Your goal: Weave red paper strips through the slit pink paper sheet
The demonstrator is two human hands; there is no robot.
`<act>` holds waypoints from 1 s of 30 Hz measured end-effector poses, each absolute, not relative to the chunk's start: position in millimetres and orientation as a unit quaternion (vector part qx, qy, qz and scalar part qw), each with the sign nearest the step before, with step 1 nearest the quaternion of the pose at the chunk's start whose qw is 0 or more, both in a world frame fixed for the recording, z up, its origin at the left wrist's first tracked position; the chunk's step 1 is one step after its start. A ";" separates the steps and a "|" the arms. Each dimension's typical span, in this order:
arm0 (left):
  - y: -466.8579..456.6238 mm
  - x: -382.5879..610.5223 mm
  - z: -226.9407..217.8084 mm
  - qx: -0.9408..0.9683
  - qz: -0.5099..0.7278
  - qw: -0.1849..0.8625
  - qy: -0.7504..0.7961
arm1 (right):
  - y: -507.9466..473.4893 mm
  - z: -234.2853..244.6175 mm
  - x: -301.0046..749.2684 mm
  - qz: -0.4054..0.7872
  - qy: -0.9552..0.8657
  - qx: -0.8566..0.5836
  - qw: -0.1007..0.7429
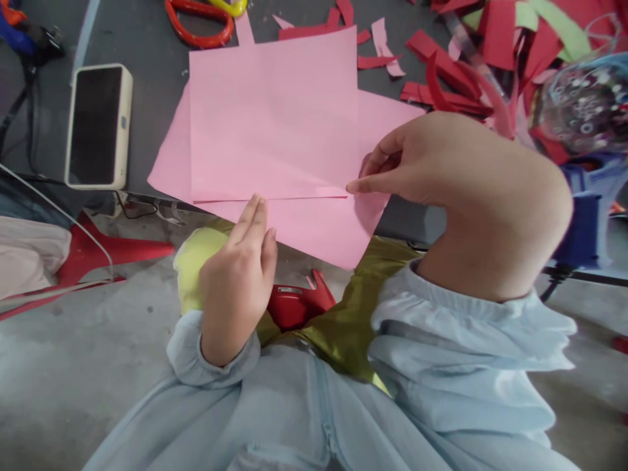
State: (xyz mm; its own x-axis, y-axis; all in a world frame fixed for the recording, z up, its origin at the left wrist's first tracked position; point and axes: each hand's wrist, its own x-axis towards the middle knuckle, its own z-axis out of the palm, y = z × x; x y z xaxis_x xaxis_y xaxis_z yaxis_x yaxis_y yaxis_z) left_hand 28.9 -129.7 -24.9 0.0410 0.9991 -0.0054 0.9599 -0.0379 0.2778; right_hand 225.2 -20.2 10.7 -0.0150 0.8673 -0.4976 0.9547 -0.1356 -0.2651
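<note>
Pink paper [275, 118] between phone [95, 127] and red scraps [499, 39]; scissor handle [203, 43] beyond.

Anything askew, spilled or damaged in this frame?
Two things look untidy. The lower pink sheet lies askew beneath the upper pink sheet, its near corner jutting past the edge of the dark table. Cut paper strips, mostly red, lie strewn at the far right. No spill or damage stands out.
</note>
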 end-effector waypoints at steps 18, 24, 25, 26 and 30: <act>-133.2 -5.2 -30.3 0.671 0.138 0.048 0.727 | -17.9 12.9 225.1 -0.283 0.657 0.688 0.122; -133.7 -9.7 -33.4 0.662 0.149 0.037 0.733 | -17.6 11.7 226.8 -0.284 0.655 0.691 0.115; -133.9 -9.4 -33.7 0.659 0.150 0.038 0.736 | -17.4 11.8 226.8 -0.284 0.655 0.690 0.115; -134.1 -9.0 -33.9 0.654 0.151 0.039 0.740 | -17.3 11.9 226.7 -0.285 0.656 0.689 0.117; -133.8 -7.0 -35.6 0.644 0.162 0.041 0.747 | -16.8 12.2 226.3 -0.286 0.658 0.684 0.128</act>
State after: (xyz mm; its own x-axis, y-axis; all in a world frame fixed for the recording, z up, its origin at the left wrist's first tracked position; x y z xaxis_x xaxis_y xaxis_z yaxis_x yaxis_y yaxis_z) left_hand -7.0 -133.8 -35.6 -0.1675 0.9749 0.1469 0.9484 0.1186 0.2942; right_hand 226.3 -16.8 12.2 -0.0309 0.8279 -0.5601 0.9742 -0.1003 -0.2020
